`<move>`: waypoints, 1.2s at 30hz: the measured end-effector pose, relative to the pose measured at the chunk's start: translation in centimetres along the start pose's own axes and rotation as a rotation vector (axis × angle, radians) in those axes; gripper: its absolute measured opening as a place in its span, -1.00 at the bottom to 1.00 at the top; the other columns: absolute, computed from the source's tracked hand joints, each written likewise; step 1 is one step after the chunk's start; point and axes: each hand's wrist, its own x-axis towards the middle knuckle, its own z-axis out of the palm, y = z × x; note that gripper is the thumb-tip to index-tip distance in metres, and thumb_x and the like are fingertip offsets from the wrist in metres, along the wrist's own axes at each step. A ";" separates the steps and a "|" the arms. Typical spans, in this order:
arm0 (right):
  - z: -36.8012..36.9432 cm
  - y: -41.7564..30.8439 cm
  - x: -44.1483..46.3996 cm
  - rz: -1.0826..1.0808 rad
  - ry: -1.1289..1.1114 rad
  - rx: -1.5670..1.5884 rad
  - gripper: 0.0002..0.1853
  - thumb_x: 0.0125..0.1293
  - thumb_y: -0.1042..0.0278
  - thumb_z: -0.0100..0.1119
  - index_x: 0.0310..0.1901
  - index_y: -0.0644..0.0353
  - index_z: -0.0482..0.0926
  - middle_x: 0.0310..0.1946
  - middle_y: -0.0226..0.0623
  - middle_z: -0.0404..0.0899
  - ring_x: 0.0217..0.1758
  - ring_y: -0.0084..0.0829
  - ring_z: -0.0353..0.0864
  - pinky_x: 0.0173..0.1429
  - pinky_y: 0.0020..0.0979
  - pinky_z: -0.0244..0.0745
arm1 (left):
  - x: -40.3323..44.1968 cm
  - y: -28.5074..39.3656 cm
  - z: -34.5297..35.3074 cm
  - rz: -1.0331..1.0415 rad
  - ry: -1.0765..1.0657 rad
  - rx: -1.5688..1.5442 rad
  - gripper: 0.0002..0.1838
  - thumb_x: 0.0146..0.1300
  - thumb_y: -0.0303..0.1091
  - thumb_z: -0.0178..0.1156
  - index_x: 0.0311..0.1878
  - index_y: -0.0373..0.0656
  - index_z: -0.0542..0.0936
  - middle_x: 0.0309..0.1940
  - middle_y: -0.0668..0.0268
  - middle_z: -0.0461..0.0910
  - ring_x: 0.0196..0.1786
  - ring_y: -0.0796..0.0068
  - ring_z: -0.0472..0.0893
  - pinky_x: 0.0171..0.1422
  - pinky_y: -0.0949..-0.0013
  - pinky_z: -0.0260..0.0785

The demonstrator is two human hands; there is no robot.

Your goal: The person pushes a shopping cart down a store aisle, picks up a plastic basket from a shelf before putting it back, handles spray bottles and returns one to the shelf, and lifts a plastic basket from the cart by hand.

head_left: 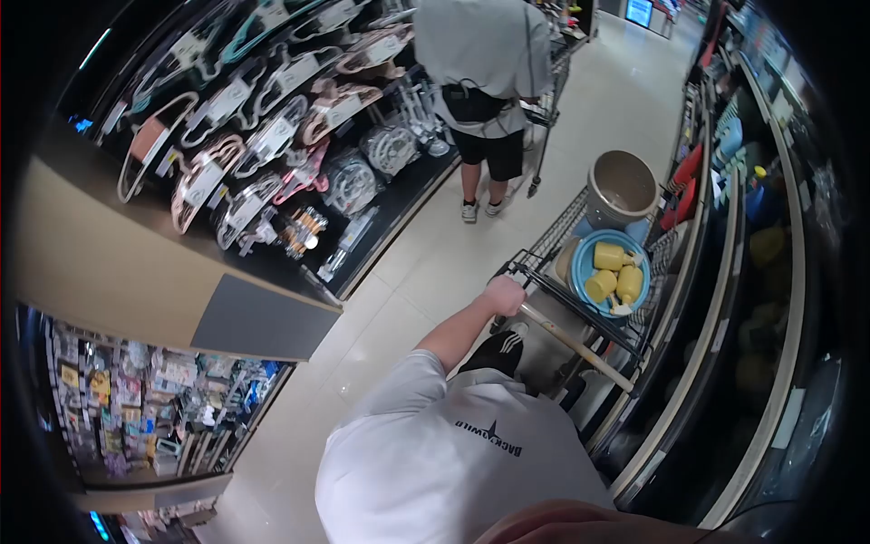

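My left hand [505, 295] is closed round the left end of the handle [580, 344] of a shopping cart [541, 245]. In the cart sits a round blue basin [576, 272] with several yellow pump bottles [609, 256] lying in it. Just beyond the basin stands a grey-brown bucket [623, 186] with its open top towards me. Something pale blue lies partly hidden beneath it. A blurred, skin-toned shape crosses the bottom edge, close to the camera; I cannot make out what it is. My right hand does not show.
Ahead, a person [480, 91] in a grey top stands with their back to me beside another cart [548, 109]. Hangers [272, 136] fill the left shelf, whose end panel [263, 313] juts towards the aisle. Dark shelves [725, 335] run close along the cart's right side. Tiled floor [399, 281] lies left.
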 end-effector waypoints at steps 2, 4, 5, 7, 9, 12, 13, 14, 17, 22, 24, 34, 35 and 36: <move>-1.8 0.6 -1.0 0.019 0.043 0.107 -0.72 0.48 0.25 0.18 0.00 0.30 0.63 -0.12 -0.11 0.75 -0.07 -0.19 0.76 0.05 -0.10 0.66 | 1.5 -0.2 -0.9 0.002 -0.023 0.017 -0.81 0.07 -0.20 0.25 -0.36 -0.02 0.77 -0.37 0.14 0.77 -0.21 0.04 0.78 -0.06 0.02 0.63; -4.0 0.9 -1.9 0.026 0.102 0.217 -0.72 0.48 0.25 0.19 0.01 0.30 0.63 -0.12 -0.11 0.75 -0.07 -0.19 0.76 0.05 -0.10 0.66 | 3.2 -0.8 -1.4 0.009 -0.053 0.039 -0.80 0.12 -0.19 0.24 -0.32 -0.01 0.77 -0.36 0.16 0.78 -0.19 0.07 0.79 -0.05 0.03 0.63; -4.7 -0.2 -3.2 0.028 0.137 0.272 -0.72 0.48 0.24 0.19 0.01 0.30 0.63 -0.12 -0.12 0.75 -0.07 -0.20 0.76 0.05 -0.10 0.67 | 3.5 -1.3 -3.3 0.012 -0.045 0.040 -0.80 0.13 -0.19 0.24 -0.30 0.00 0.77 -0.36 0.17 0.78 -0.20 0.08 0.79 -0.06 0.03 0.63; -5.5 -1.2 -4.7 0.027 0.194 0.385 -0.72 0.48 0.24 0.19 0.01 0.30 0.63 -0.11 -0.12 0.75 -0.07 -0.20 0.76 0.05 -0.10 0.67 | 4.5 -2.2 -5.0 0.031 -0.043 0.045 -0.80 0.15 -0.18 0.24 -0.29 0.01 0.77 -0.35 0.18 0.78 -0.21 0.10 0.79 -0.09 0.03 0.64; -6.4 -2.5 -5.3 0.021 0.231 0.475 -0.72 0.48 0.24 0.19 0.02 0.30 0.63 -0.11 -0.12 0.75 -0.06 -0.21 0.77 0.06 -0.10 0.67 | 6.1 -3.3 -5.5 0.084 -0.044 0.052 -0.80 0.16 -0.17 0.24 -0.29 0.01 0.77 -0.35 0.17 0.78 -0.22 0.11 0.79 -0.10 0.03 0.64; -6.7 -4.1 -4.5 0.015 0.238 0.599 -0.71 0.49 0.24 0.19 0.02 0.30 0.64 -0.10 -0.13 0.76 -0.06 -0.22 0.77 0.06 -0.11 0.68 | 8.3 -4.6 -6.3 0.047 -0.071 0.040 -0.78 0.22 -0.16 0.19 -0.25 0.01 0.76 -0.30 0.18 0.78 -0.19 0.12 0.79 -0.08 0.05 0.64; -6.3 -4.3 -4.3 0.020 0.233 0.643 -0.71 0.49 0.24 0.19 0.02 0.30 0.64 -0.10 -0.13 0.76 -0.06 -0.23 0.77 0.06 -0.11 0.68 | 9.1 -5.1 -6.5 0.078 -0.092 0.047 -0.78 0.22 -0.16 0.19 -0.25 0.01 0.76 -0.30 0.18 0.78 -0.19 0.12 0.79 -0.08 0.05 0.64; -5.8 -4.4 -4.2 0.030 0.226 0.686 -0.71 0.49 0.24 0.19 0.03 0.30 0.64 -0.10 -0.14 0.76 -0.06 -0.23 0.77 0.06 -0.11 0.68 | 10.1 -5.5 -6.7 0.071 -0.057 0.036 -0.77 0.24 -0.16 0.18 -0.23 0.01 0.76 -0.28 0.17 0.78 -0.17 0.12 0.79 -0.07 0.05 0.64; -0.9 -2.4 -5.3 0.110 0.191 0.849 -0.71 0.49 0.24 0.19 0.03 0.30 0.64 -0.09 -0.14 0.76 -0.05 -0.24 0.77 0.06 -0.11 0.68 | 12.5 -6.8 -6.7 0.080 -0.047 0.021 -0.75 0.26 -0.15 0.18 -0.17 0.01 0.76 -0.23 0.15 0.79 -0.14 0.12 0.79 -0.03 0.05 0.63; 6.2 -2.2 -7.1 0.231 0.040 1.180 -0.64 0.50 0.19 0.23 0.13 0.30 0.65 -0.02 -0.26 0.76 -0.02 -0.36 0.78 0.06 -0.12 0.74 | 17.2 -8.9 -7.5 0.085 -0.020 0.050 -0.73 0.24 -0.08 0.20 -0.18 0.03 0.77 -0.28 0.16 0.78 -0.18 0.11 0.79 -0.08 0.04 0.63; 6.4 0.1 -5.7 0.170 0.115 1.150 -0.50 0.42 0.27 0.33 0.32 0.28 0.52 0.12 -0.17 0.69 0.09 -0.36 0.74 0.16 -0.19 0.70 | 19.1 -9.9 -7.7 0.089 -0.029 0.059 -0.72 0.25 -0.08 0.19 -0.16 0.03 0.78 -0.28 0.16 0.78 -0.17 0.10 0.79 -0.07 0.05 0.63; 5.0 -18.6 -7.7 0.229 1.075 0.323 -0.19 0.22 0.16 0.56 0.36 0.24 0.27 0.11 0.09 0.59 0.16 -0.14 0.67 0.22 -0.22 0.56 | 27.3 -13.6 -10.5 0.092 -0.062 0.165 -0.71 0.26 -0.07 0.23 -0.11 0.02 0.79 -0.25 0.12 0.80 -0.18 0.08 0.80 -0.07 0.06 0.66; 4.4 -18.9 -7.3 0.202 1.170 0.235 -0.21 0.25 0.18 0.54 0.36 0.25 0.26 0.13 0.11 0.57 0.20 -0.08 0.66 0.27 -0.20 0.53 | 28.1 -13.8 -10.6 0.101 -0.074 0.167 -0.71 0.26 -0.07 0.23 -0.11 0.02 0.79 -0.25 0.12 0.80 -0.18 0.08 0.80 -0.07 0.06 0.66; 3.9 -19.3 -6.8 0.213 1.165 0.243 -0.21 0.25 0.18 0.54 0.36 0.25 0.26 0.13 0.11 0.57 0.20 -0.08 0.66 0.27 -0.20 0.53 | 28.8 -14.1 -10.7 0.095 -0.060 0.174 -0.71 0.25 -0.06 0.25 -0.12 0.02 0.79 -0.26 0.12 0.80 -0.18 0.08 0.80 -0.07 0.06 0.66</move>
